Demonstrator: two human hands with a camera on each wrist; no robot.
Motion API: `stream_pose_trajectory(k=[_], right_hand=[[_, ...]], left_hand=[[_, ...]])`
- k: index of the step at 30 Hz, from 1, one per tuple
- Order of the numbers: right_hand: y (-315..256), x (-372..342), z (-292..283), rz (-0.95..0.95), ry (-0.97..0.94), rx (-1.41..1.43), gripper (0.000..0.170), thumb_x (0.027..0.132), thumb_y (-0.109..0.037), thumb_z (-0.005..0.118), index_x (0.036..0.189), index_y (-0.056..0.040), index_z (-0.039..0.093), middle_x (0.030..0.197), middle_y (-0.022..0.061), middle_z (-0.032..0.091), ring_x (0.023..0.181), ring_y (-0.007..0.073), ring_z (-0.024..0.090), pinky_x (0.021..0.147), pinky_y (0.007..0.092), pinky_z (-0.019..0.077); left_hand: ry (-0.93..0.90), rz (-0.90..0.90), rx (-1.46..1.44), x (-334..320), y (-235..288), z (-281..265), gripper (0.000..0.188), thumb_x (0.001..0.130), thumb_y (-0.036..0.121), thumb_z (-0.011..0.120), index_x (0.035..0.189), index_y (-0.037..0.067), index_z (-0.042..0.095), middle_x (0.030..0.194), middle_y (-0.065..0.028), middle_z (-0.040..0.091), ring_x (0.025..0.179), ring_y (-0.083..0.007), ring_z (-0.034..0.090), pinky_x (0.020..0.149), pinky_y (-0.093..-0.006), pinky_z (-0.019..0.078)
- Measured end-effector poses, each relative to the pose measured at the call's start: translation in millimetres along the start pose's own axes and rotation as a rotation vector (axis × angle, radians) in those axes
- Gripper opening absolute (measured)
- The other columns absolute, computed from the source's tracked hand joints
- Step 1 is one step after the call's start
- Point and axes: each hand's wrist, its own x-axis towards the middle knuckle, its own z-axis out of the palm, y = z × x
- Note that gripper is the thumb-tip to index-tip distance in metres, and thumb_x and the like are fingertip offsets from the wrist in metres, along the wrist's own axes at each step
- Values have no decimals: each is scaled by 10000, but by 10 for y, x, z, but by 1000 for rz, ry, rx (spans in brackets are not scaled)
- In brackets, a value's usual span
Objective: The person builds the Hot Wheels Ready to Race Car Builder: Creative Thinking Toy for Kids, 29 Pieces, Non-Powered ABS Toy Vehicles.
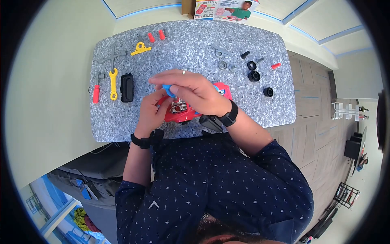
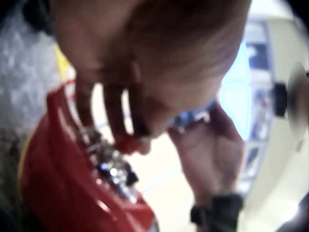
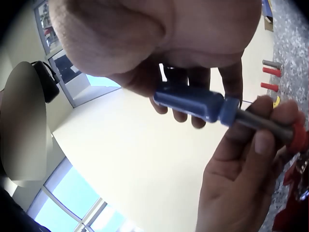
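Observation:
A red toy car [image 1: 172, 118] with a chrome engine [image 1: 178, 106] sits near the table's front edge, partly covered by both hands. Over it stands a toy screwdriver with a blue handle [image 3: 188, 101] and a grey shaft [image 3: 265, 124]. My right hand [image 1: 203, 95] grips the handle, its thumb against the blue part in the head view. Low on the shaft, the thumb and fingers of my left hand [image 3: 236, 179] pinch it just above a red piece [image 3: 299, 137] at its tip. In the left wrist view the red piece is close over the engine.
Left on the table lie a yellow wrench [image 1: 113, 84], a black tray-like part [image 1: 127, 87], a red-handled tool [image 1: 96, 93] and a yellow bracket [image 1: 140, 49]. Red pieces [image 1: 151, 37] lie at the back. Black wheels [image 1: 254, 76] and grey parts [image 1: 222, 65] lie right.

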Motion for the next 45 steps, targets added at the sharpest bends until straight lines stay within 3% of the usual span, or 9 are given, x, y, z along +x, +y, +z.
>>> stream_pose_trajectory(k=[5, 9, 11, 14, 23, 26, 39, 42, 45], right_hand=[[-117, -28, -49, 53, 30, -285, 367, 958, -14, 787, 1315, -83, 832, 1391, 157, 754, 1199, 331, 747, 983, 421, 614], [-80, 12, 50, -65, 114, -232, 367, 902, -38, 864, 1262, -107, 859, 1362, 122, 759, 1145, 300, 761, 910, 401, 634], [-48, -10, -13, -67, 34, -232, 375, 907, -37, 859, 1277, -101, 854, 1371, 123, 756, 1142, 302, 765, 898, 399, 641], [-88, -46, -26, -6, 38, -313, 381, 914, -30, 849, 1289, -97, 850, 1393, 124, 753, 1144, 301, 768, 885, 390, 649], [-79, -86, -11, -8, 53, -322, 394, 928, 0, 818, 1304, -114, 842, 1394, 130, 753, 1106, 302, 774, 850, 382, 655], [-135, -47, 18, -65, 87, -356, 424, 941, 31, 806, 1344, -97, 831, 1454, 143, 748, 1119, 310, 794, 885, 376, 656], [-41, -100, -5, -88, 19, -374, 447, 916, -22, 871, 1356, -74, 815, 1448, 160, 756, 1175, 330, 798, 924, 400, 666], [-161, -117, 7, 57, 69, -422, 482, 896, -45, 896, 1369, -60, 806, 1365, 149, 777, 1156, 314, 793, 921, 388, 665], [-54, -50, 9, -137, 91, -334, 460, 873, -98, 909, 1323, -80, 811, 1214, 135, 771, 1064, 339, 770, 881, 407, 639]], left_hand=[[79, 86, -248, 24, 206, 112, 243, 1035, 38, 778, 1273, -8, 761, 1121, -118, 828, 1011, -166, 789, 905, -327, 612], [-12, 10, -128, -23, -87, 5, 294, 1032, 3, 769, 1324, -16, 737, 1193, -105, 815, 1043, -164, 788, 937, -323, 622], [-127, 13, 103, -35, -44, -78, 322, 1035, -9, 761, 1354, -21, 721, 1215, -101, 807, 1055, -161, 786, 947, -322, 626], [-51, 57, -151, -26, 133, 45, 317, 1053, -2, 739, 1368, -18, 713, 1179, -101, 811, 1055, -154, 788, 922, -312, 625], [-57, 68, -252, -30, 165, 95, 314, 1088, -27, 663, 1400, -14, 697, 1213, -104, 808, 1088, -162, 786, 930, -324, 628], [-40, 113, -38, -4, 178, 36, 317, 1101, -21, 645, 1415, -10, 686, 1222, -103, 801, 1082, -158, 784, 931, -326, 626], [-111, 12, -177, -71, -52, 30, 309, 1093, -3, 675, 1403, -7, 678, 1230, -112, 796, 1129, -181, 783, 957, -352, 630], [-126, -7, -215, -31, 108, 48, 313, 1097, 3, 674, 1410, -8, 676, 1242, -111, 795, 1152, -179, 776, 968, -349, 627], [-89, 18, -219, -53, 95, 56, 308, 1102, 7, 671, 1410, -9, 676, 1240, -106, 791, 1143, -173, 776, 961, -342, 627]])
